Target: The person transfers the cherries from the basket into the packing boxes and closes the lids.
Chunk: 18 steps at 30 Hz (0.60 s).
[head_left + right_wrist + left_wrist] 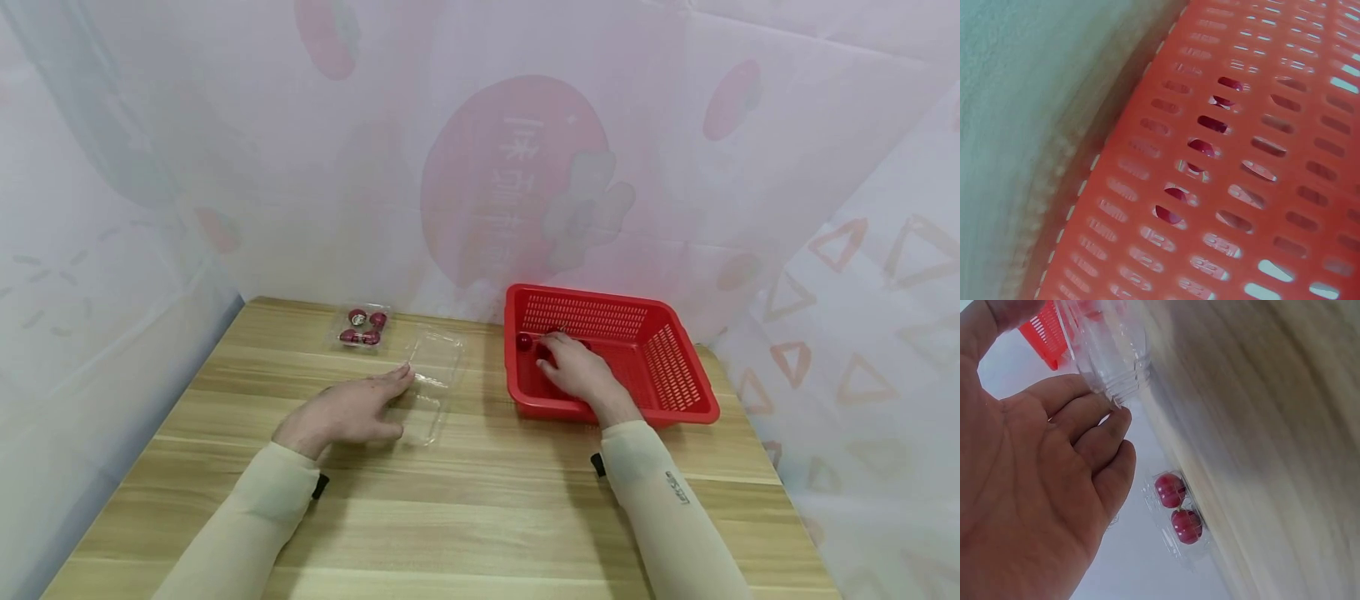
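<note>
Pale printed cloth [375, 225] backs the wood-grain worktop [465, 517]. The left hand [348, 408] has its grip wide, fingers at an open clear clamshell [431, 354]. The right hand [577, 371] reaches inside a red plastic basket [600, 296], near a round red fruit [524, 342]; I cannot tell its grip. Four more lie in a clear box [339, 327].

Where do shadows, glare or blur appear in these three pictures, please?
Head view: soft shadows on the table beside both sleeves, glints on the clear box; left wrist view: table grain blurred, bright highlights on the red fruit; right wrist view: left side hazy, beside the red basket.
</note>
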Each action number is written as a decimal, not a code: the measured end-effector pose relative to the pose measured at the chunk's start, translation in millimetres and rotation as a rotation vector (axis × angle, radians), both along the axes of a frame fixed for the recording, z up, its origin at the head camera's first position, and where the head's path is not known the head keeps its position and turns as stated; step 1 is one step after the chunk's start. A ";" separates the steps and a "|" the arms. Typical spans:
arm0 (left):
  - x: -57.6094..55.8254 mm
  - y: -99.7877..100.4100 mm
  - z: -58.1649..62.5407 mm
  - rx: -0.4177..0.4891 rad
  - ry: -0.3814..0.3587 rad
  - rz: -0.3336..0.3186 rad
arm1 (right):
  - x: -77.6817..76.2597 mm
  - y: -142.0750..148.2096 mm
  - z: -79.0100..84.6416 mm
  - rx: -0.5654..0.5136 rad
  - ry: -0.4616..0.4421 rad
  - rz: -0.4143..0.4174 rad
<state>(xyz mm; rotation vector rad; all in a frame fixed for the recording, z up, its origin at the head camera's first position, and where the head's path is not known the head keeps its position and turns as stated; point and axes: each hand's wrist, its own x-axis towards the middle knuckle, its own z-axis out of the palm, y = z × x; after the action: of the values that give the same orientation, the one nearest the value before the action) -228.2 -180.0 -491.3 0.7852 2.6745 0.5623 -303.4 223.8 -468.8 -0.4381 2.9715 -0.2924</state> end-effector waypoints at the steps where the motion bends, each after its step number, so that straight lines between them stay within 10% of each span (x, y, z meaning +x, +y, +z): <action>1: 0.2 -0.7 0.6 0.000 -0.001 -0.003 | -0.9 -0.3 -0.9 0.006 -0.006 0.001; 18: -0.7 -2.4 -2.2 -0.022 0.016 0.013 | -3.4 -3.2 -5.9 0.028 -0.048 -0.031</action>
<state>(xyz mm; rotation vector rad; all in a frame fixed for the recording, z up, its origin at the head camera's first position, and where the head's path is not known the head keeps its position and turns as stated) -228.9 -182.3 -493.5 0.7708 2.6975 0.5312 -306.7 220.6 -474.7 -0.3774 2.9335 -0.2609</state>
